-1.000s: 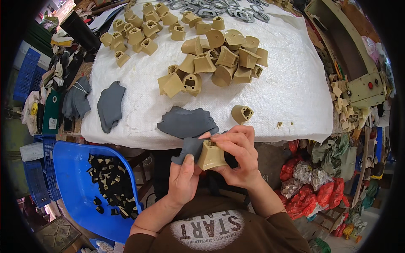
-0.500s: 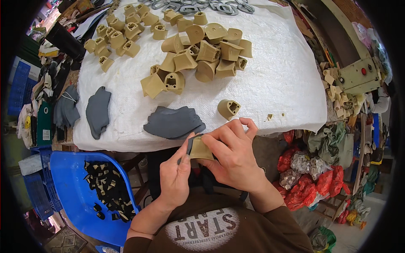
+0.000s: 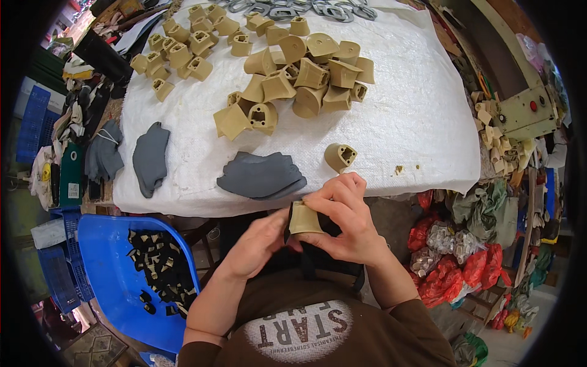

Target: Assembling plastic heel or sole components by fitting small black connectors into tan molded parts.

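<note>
Just below the frame's centre, a tan block (image 3: pixel 306 219) is being gripped between thumb and fingers of the right hand (image 3: pixel 348 225). A dark strip (image 3: pixel 288 226) on its left side is being touched by the left hand (image 3: pixel 258 242), whose grip cannot be told.

Bright light covers the white sheet (image 3: pixel 416 116), edges bowing into black.

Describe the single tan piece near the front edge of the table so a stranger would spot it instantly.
Find the big white sheet, then go to its near edge. Just beyond the right hand, to the right of the wide dark grey stack, sits a hollow tan piece. Unlike those in the heap farther back, it is alone, its open end facing right.
</note>
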A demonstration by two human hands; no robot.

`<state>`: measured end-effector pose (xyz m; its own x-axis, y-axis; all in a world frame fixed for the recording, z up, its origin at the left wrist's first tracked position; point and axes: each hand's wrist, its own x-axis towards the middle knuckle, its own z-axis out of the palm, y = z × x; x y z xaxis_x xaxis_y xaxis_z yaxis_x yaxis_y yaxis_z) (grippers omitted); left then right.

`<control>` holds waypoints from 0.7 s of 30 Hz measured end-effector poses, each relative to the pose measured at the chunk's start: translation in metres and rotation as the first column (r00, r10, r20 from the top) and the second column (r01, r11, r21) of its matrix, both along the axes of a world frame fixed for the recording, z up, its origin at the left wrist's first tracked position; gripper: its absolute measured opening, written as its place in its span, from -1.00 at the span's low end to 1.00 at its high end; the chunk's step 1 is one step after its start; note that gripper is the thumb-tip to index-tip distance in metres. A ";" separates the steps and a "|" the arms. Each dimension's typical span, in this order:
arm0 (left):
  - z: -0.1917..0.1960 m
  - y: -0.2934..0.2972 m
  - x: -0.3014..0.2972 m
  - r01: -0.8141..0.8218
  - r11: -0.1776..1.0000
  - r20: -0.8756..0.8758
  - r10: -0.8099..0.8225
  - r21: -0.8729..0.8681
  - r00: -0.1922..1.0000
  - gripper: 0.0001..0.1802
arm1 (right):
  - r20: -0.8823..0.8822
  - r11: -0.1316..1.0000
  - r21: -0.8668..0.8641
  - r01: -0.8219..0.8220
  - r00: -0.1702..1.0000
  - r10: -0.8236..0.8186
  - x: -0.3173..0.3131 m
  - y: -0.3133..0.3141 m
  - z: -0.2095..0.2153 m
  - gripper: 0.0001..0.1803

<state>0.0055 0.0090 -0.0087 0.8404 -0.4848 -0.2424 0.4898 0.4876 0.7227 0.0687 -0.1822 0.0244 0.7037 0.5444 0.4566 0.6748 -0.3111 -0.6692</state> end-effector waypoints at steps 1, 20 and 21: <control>0.011 -0.008 0.002 -0.009 0.998 -0.057 0.005 -0.061 0.998 -0.36 | -0.001 1.000 0.001 -0.005 1.000 0.005 0.000 0.000 0.000 -0.52; 0.010 -0.019 -0.007 -0.626 0.700 0.663 0.291 0.344 0.690 -0.69 | -0.047 0.996 0.087 -0.024 0.998 0.029 0.002 -0.007 -0.007 -0.50; 0.012 -0.021 -0.011 -0.646 0.657 0.674 0.276 0.388 0.685 -0.76 | -0.062 0.994 0.099 -0.036 0.997 0.042 0.001 -0.007 -0.006 -0.50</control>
<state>-0.0058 -0.0118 0.0029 0.9705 0.0831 0.2265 -0.2228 -0.0515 0.9735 0.0696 -0.1891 0.0187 0.7124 0.5268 0.4636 0.6400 -0.2168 -0.7372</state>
